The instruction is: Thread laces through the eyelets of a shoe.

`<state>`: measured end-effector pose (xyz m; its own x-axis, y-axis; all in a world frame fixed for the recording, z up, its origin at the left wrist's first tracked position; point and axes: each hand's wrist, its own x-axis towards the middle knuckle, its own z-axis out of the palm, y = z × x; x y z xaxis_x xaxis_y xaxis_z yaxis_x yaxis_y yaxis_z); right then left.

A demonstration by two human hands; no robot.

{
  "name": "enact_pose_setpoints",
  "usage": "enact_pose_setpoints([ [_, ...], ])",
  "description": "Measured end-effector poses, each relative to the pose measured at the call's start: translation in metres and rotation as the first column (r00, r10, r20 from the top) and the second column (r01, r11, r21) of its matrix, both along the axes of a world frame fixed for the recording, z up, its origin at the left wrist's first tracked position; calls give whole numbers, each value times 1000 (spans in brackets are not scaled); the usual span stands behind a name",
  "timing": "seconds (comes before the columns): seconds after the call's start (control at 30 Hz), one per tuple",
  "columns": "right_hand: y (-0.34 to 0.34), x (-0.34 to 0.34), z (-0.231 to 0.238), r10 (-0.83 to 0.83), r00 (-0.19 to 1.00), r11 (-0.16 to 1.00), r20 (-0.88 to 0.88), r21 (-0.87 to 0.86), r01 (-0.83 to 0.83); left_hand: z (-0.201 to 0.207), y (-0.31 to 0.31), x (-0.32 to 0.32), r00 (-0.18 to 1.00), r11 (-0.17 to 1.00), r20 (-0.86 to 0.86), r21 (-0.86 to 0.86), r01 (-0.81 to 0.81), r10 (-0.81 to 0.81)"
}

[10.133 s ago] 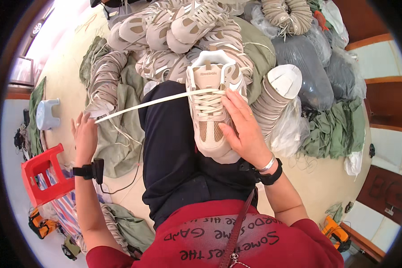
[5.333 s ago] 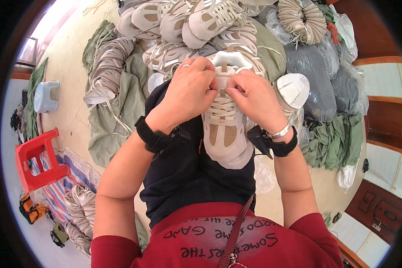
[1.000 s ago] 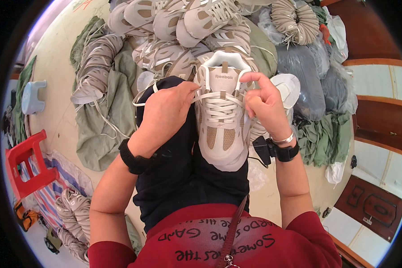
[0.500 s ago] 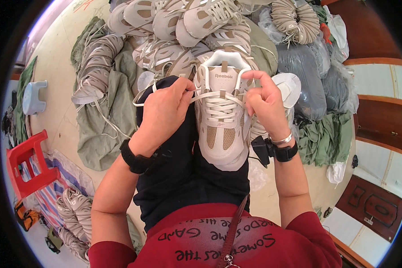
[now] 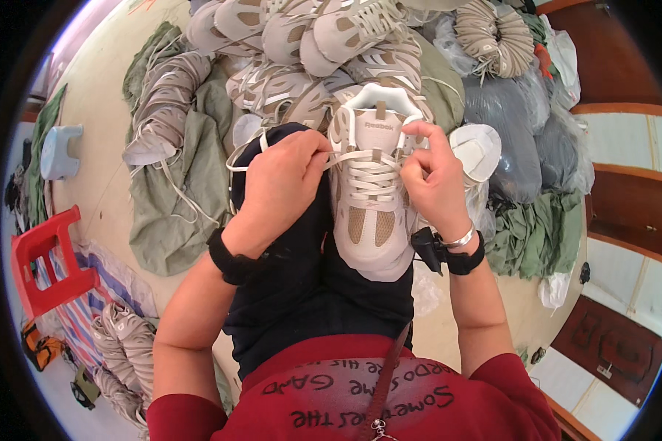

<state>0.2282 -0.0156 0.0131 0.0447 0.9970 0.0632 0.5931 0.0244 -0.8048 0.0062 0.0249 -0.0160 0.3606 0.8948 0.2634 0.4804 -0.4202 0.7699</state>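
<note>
A beige and white sneaker (image 5: 374, 246) rests on my lap, toe toward me, with brown mesh panels and a padded white collar. Its white shoelace (image 5: 371, 184) crosses the tongue in several rows. My left hand (image 5: 287, 180) is closed on the lace at the shoe's left side, and a loose length loops out past that hand. On the other side my right hand (image 5: 438, 173) has its thumb and curled fingers at the upper eyelets, where the lace runs into them; its index finger bends near the collar. The fingertips partly hide the lace there.
A heap of similar sneakers (image 5: 294, 44) lies just beyond the shoe. Nested shoe bundles (image 5: 165, 103) sit on green cloth at left, with a red stool (image 5: 48, 261) and a pale blue stool (image 5: 61, 152) further out. Dark plastic-wrapped bundles (image 5: 504, 140) stand at right.
The view has shifted slightly. Both hands stay at the laces, the left still gripping; my right index finger curls a little more beside the collar. The sneaker keeps its place on my lap.
</note>
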Motion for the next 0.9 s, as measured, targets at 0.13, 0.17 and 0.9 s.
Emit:
enact_pose_setpoints([
  [0.13, -2, -1, -1, 9, 994, 999, 112, 45, -14, 0, -3, 4, 998, 1000, 63, -12, -18, 19],
  [0.17, -2, -1, -1, 9, 995, 999, 103, 34, -13, -1, -4, 5, 998, 1000, 64, -14, -24, 25],
  [0.9, -1, 1, 2, -6, 992, 997, 130, 73, -4, 4, 8, 20, 996, 997, -56, 31, 71, -69],
])
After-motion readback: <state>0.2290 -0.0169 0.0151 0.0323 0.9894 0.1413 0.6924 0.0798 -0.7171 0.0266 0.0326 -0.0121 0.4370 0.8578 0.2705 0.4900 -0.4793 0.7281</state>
